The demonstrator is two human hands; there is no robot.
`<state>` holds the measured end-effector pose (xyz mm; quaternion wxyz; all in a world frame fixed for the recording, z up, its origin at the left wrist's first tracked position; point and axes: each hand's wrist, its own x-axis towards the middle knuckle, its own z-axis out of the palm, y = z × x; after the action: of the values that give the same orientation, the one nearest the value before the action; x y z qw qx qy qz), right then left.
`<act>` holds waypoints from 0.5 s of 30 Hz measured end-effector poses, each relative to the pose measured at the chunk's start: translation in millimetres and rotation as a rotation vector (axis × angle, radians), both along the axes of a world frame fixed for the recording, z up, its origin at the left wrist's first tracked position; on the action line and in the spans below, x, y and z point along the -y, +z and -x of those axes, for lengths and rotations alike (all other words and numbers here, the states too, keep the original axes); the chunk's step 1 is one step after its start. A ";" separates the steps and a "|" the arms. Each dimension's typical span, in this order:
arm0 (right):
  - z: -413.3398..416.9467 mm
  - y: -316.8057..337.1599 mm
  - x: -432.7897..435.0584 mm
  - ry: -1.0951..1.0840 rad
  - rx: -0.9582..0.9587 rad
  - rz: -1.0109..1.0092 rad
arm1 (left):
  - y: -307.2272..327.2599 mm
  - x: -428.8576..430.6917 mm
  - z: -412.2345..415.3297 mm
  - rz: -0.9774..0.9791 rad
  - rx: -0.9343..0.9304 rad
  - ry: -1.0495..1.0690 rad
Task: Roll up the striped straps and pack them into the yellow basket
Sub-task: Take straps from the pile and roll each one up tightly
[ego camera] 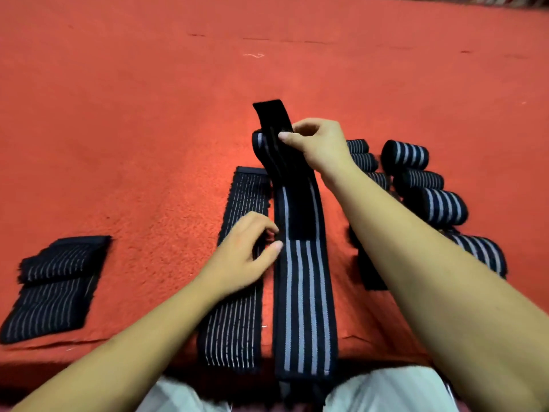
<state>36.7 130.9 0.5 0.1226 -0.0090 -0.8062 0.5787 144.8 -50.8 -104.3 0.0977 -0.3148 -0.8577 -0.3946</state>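
A long strap (303,292) is laid on the red carpet (118,114), its long axis running straight from the carpet's near edge, at the person's lap, toward the far edge. It is black with four pale grey stripes running lengthwise; past mid-length the face is plain black between two edge stripes. Its far end is lifted off the carpet and bent back, so that a plain black tab (271,113) points up and away. That raised end is pinched between thumb and fingers of the right hand (320,144). The strap's left edge, about halfway along, is pinched by the thumb and curled fingers of the left hand (243,251).

Just left of it, a second strap (234,328) with thinner stripes is laid flat and parallel. A folded strap (56,286) is placed toward the carpet's near left. To the right, finished rolls (405,154) are set in rows, partly hidden by the right forearm.
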 end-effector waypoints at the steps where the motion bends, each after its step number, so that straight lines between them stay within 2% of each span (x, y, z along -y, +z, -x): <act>1: -17.3 5.2 1.1 0.030 -0.019 0.013 | 3.1 2.0 2.9 -0.111 0.031 0.090; 4: -56.0 11.6 3.4 0.105 -0.001 0.151 | 20.5 7.9 23.6 -0.428 0.272 0.407; 5: -64.0 10.5 4.8 0.133 0.019 0.205 | 29.6 8.3 32.6 -0.522 0.392 0.446; 8: -71.8 -0.1 12.7 0.192 0.093 0.334 | 55.5 2.1 52.8 -0.791 0.692 0.378; 10: -68.0 -9.5 19.0 0.210 0.169 0.360 | 63.1 -4.7 60.5 -0.901 0.756 0.340; 15: -45.7 -36.4 20.3 0.167 0.234 0.228 | 58.6 -14.3 91.3 -0.957 0.757 0.303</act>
<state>82.3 110.6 -35.9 -0.0224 -0.0230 -0.7421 0.6695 53.5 -36.5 -45.7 -0.0280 0.0503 -0.5963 -0.8007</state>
